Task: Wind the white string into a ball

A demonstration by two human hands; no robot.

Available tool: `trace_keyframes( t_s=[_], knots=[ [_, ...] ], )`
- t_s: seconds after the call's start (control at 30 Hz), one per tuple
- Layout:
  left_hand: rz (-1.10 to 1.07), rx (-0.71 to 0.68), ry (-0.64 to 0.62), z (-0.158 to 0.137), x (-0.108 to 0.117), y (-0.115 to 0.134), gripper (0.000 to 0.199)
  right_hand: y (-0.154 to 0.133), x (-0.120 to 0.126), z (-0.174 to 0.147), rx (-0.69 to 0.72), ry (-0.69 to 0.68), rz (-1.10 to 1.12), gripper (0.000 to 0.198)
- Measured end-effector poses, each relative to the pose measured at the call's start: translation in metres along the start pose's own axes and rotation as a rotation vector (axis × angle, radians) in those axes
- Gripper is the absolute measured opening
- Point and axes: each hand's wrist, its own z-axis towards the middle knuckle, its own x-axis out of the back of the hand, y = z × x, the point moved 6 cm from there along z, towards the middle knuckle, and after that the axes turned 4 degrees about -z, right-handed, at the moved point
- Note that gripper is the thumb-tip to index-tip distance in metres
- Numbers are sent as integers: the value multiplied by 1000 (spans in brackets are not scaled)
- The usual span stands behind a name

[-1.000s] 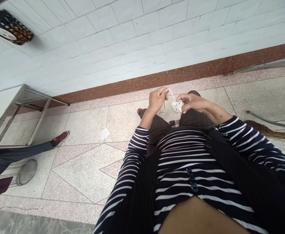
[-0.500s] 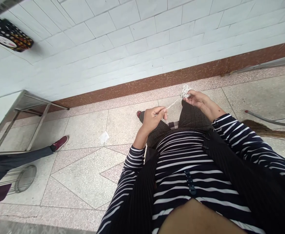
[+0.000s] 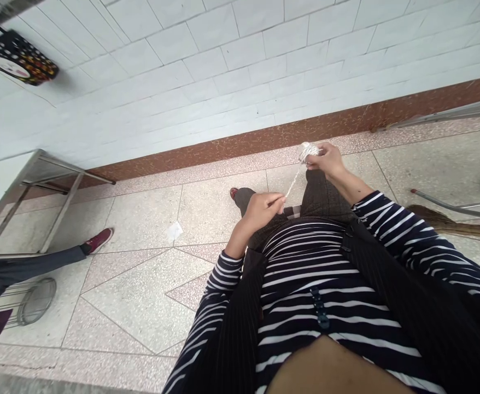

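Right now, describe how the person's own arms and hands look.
The left sleeve and right sleeve are long and dark navy with thin white stripes. The left hand and right hand wear no gloves; any rings are too small to make out.

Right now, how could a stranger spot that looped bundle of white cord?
Find the long brown baseboard under the white tiled wall. Just below it, right of picture centre, the right hand holds the looped white bundle. Unlike the flat white scrap on the speckled floor, it sends a straight strand to the left hand.
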Motion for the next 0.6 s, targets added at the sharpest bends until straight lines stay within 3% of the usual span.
trace_keyframes(
  t_s=[0.07, 0.13, 0.23, 0.33, 0.43, 0.53, 0.6],
  knots=[
    [79, -82, -28, 13, -1, 18, 45, -4, -16, -13, 137, -70, -246, 44],
    [115, -130, 28, 31, 7, 27, 45, -3, -32, -32, 209, -201, -382, 42],
    [135, -118, 121, 57, 24, 17, 46, -4, -48, -64, 238, -400, -349, 42],
    [81, -95, 84, 77, 25, -11, 42, -15, -51, -93, 271, -518, -226, 44],
    [-46, -54, 47, 83, 15, -44, 39, -25, -44, -106, 169, -523, -47, 46],
    [-206, 3, 53, 78, 0, -66, 38, -27, -31, -100, -56, -430, 138, 46],
    [-298, 30, -2, 71, -15, -72, 37, -30, -22, -90, -130, -364, 227, 42]
  ],
)
